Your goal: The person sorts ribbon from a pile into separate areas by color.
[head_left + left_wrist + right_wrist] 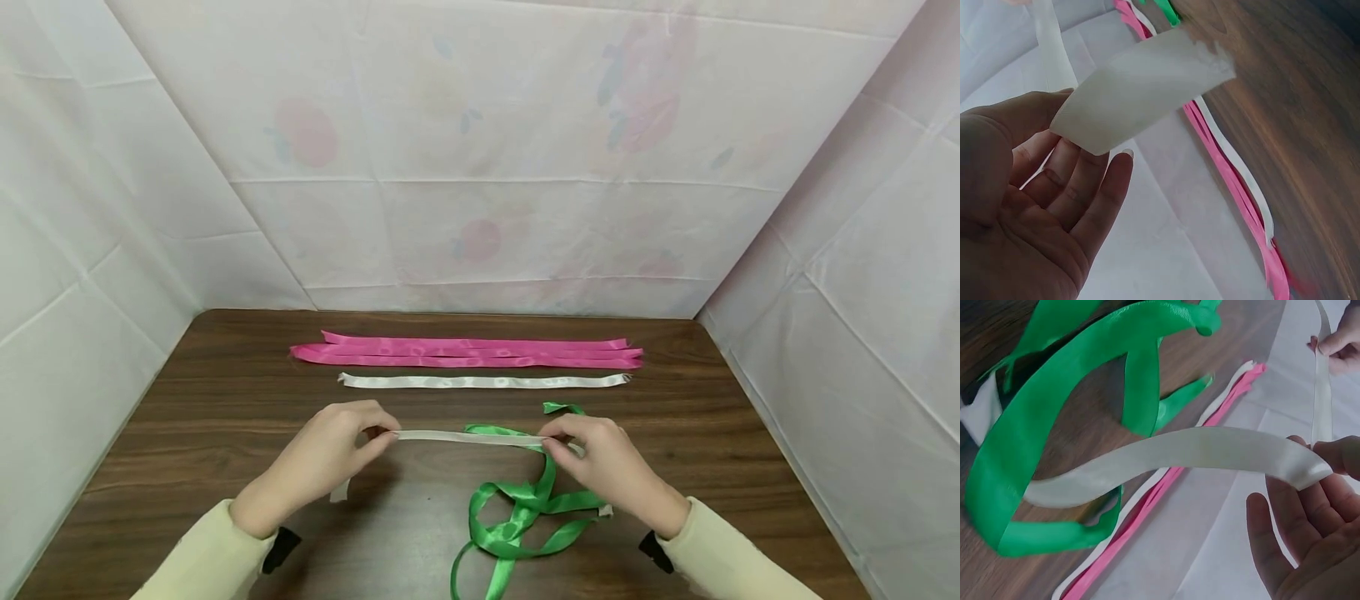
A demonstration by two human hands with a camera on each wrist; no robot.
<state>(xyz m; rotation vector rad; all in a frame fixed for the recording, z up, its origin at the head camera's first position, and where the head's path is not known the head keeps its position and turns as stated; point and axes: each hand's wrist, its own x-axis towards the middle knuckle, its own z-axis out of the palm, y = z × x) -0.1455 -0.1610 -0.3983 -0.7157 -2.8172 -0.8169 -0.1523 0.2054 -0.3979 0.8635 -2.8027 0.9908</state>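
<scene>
A white ribbon (465,437) is stretched level between my two hands, above the table. My left hand (330,450) pinches it between thumb and fingers, and a short frayed end (1154,87) hangs past the grip. At the other side my right hand (600,458) pinches the ribbon too; a longer tail (1179,450) curves away from those fingers in the right wrist view. Below and near the right hand lies a loosely looped green ribbon (517,533), with a small white piece (605,511) by one of its loops.
Farther back, a single white ribbon (483,382) lies straight across the brown wooden table (210,392). Behind it several pink ribbons (465,352) lie side by side. White cloth (480,150) with faint fruit prints encloses the back and sides.
</scene>
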